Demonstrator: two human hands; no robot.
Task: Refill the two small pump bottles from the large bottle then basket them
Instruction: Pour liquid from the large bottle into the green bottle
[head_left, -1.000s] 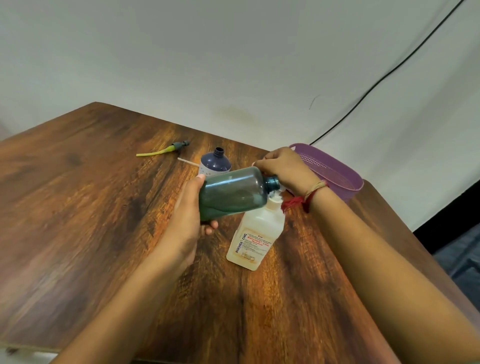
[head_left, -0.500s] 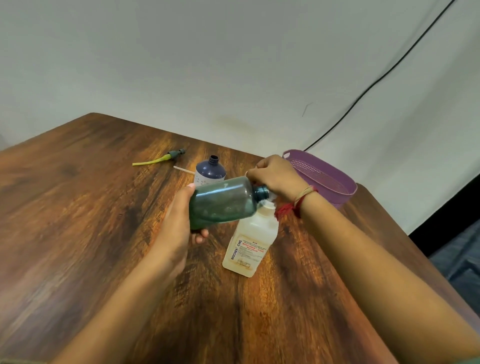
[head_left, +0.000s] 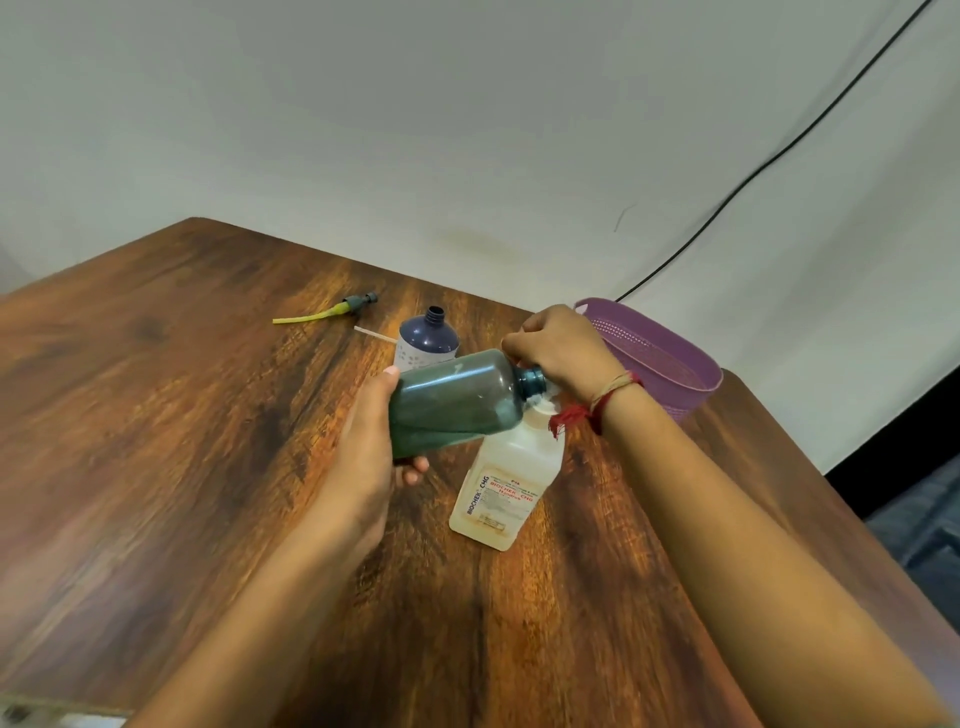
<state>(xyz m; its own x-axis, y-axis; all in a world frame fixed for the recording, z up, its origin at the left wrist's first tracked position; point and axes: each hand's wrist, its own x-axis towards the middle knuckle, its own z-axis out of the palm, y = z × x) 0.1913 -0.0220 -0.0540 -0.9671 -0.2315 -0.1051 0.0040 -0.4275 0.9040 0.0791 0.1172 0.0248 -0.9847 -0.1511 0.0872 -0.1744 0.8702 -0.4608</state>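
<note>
1. My left hand (head_left: 363, 447) has its fingers wrapped round the body of the green pump bottle (head_left: 457, 400), which is held off the desk (head_left: 156, 415), tipped almost flat with its neck pointing right.
2. My right hand (head_left: 561, 348) is curled tight at that neck. Whether its fingers pinch a cap or only the neck, I cannot tell.
3. The large white bottle (head_left: 509, 478) stands on the desk just under the green neck. It looks part full, so I judge it heavy; take it round the flat sides, low on the label.
4. The green one is smooth, thin plastic, light but likely slippery if wet, so grip mid-body and don't squeeze.
5. The blue pump bottle (head_left: 428, 340) stands open behind, and a pump head with yellow tube (head_left: 337, 310) lies further back.
6. The purple basket (head_left: 693, 397) waits at the desk's right edge, with no bottle in it yet.
</note>
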